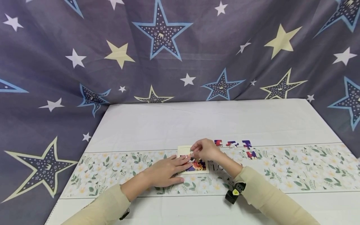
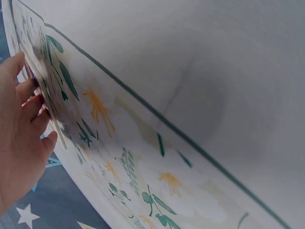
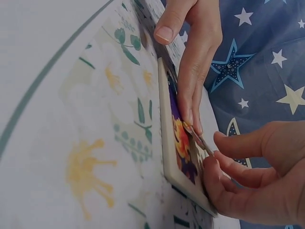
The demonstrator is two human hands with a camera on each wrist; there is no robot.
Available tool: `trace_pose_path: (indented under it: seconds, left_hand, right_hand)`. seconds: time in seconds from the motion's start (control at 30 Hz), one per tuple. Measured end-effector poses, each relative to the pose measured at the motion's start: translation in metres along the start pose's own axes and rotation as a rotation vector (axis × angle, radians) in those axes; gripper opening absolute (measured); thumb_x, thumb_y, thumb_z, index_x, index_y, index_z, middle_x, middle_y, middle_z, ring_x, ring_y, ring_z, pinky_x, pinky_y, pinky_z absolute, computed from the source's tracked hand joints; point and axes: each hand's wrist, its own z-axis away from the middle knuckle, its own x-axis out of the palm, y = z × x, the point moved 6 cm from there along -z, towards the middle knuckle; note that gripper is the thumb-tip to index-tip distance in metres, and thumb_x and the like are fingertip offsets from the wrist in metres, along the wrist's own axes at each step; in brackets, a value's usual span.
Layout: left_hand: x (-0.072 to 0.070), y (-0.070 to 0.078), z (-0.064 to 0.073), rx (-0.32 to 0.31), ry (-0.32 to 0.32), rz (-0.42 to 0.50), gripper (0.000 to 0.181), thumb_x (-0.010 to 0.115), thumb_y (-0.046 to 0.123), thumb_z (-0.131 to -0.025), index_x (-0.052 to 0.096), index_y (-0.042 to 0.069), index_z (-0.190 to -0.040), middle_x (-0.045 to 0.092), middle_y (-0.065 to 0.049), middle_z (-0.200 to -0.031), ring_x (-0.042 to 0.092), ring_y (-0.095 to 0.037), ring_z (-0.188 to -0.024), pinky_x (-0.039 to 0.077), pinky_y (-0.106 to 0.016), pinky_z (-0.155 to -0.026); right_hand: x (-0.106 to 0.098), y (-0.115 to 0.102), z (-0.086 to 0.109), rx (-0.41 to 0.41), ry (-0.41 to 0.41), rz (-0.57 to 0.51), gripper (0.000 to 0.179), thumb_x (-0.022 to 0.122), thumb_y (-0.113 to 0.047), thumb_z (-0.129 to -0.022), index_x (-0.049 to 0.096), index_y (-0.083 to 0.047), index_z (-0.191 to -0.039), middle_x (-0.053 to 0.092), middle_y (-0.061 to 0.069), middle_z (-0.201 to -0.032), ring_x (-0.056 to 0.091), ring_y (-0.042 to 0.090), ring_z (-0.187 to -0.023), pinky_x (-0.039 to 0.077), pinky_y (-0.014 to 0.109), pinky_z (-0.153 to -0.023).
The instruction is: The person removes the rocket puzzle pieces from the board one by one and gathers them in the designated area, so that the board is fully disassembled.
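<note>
A small puzzle tray (image 1: 184, 147) with a pale rim lies on the table, its picture in purple, orange and yellow partly covered by both hands. Across its left side rests my left hand (image 1: 166, 172), fingers extended over the picture. My right hand (image 1: 206, 150) is over the tray's upper right. In the right wrist view, the thumb and fingers of that hand pinch a thin puzzle piece (image 3: 204, 143), tilted up from the picture, with the left fingertips (image 3: 189, 117) right by its lower end. The left wrist view catches the left hand (image 2: 21, 124) along the tray's edge.
Several loose puzzle pieces lie right of the tray, among them a red and purple one (image 1: 218, 142) and a purple one (image 1: 246, 143). A floral band (image 1: 295, 168) crosses the white tablecloth (image 1: 239, 118). A star-patterned curtain (image 1: 197, 37) stands behind and at both sides.
</note>
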Motion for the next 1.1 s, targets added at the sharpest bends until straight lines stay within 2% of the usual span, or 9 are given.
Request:
trace_pose_path:
  seconds: [0.17, 0.37, 0.57, 0.83, 1.1]
  left_hand:
    - [0.0003, 0.0004, 0.0003, 0.007, 0.003, -0.004, 0.058, 0.044, 0.043, -0.101, 0.031, 0.019, -0.152, 0.029, -0.003, -0.158, 0.026, -0.02, -0.149, 0.027, -0.046, -0.121]
    - [0.0012, 0.0007, 0.0001, 0.011, 0.0, -0.001, 0.059, 0.044, 0.043, -0.1, 0.029, 0.02, -0.152, 0.028, -0.002, -0.159, 0.025, -0.02, -0.149, 0.026, -0.046, -0.121]
    - [0.002, -0.0008, 0.0001, -0.002, -0.017, 0.01, 0.06, 0.044, 0.045, -0.1, 0.028, 0.021, -0.153, 0.025, 0.0, -0.16, 0.022, -0.018, -0.15, 0.025, -0.045, -0.122]
    - [0.0001, -0.001, 0.0003, 0.019, 0.0, 0.001, 0.059, 0.045, 0.042, -0.1, 0.031, 0.018, -0.152, 0.028, -0.004, -0.159, 0.026, -0.022, -0.149, 0.028, -0.047, -0.12]
    - [0.0005, -0.0017, 0.0, 0.005, -0.028, -0.005, 0.059, 0.044, 0.043, -0.101, 0.029, 0.02, -0.152, 0.026, -0.002, -0.16, 0.023, -0.02, -0.15, 0.027, -0.046, -0.121]
  right_hand:
    - [0.0033, -0.0025, -0.0016, -0.006, -0.013, 0.037, 0.011, 0.073, -0.006, -0.082, 0.072, -0.006, -0.093, 0.066, 0.003, -0.073, 0.054, 0.009, -0.054, 0.047, 0.019, -0.048]
    - [0.003, -0.0084, -0.0004, -0.049, 0.01, 0.099, 0.008, 0.074, -0.006, -0.081, 0.071, -0.005, -0.089, 0.064, 0.002, -0.068, 0.052, 0.008, -0.054, 0.044, 0.018, -0.048]
    - [0.0029, -0.0079, -0.0034, -0.05, 0.015, 0.093, 0.008, 0.076, -0.004, -0.079, 0.072, -0.005, -0.085, 0.066, 0.002, -0.068, 0.055, 0.008, -0.055, 0.047, 0.019, -0.051]
    - [-0.0007, -0.0068, -0.0055, -0.054, 0.018, 0.1, 0.008, 0.078, -0.007, -0.078, 0.074, -0.007, -0.085, 0.067, 0.001, -0.067, 0.056, 0.008, -0.055, 0.047, 0.019, -0.052]
    - [-0.001, -0.0043, -0.004, -0.038, 0.041, 0.073, 0.008, 0.076, -0.004, -0.078, 0.075, -0.005, -0.086, 0.068, 0.003, -0.067, 0.057, 0.008, -0.055, 0.047, 0.018, -0.051]
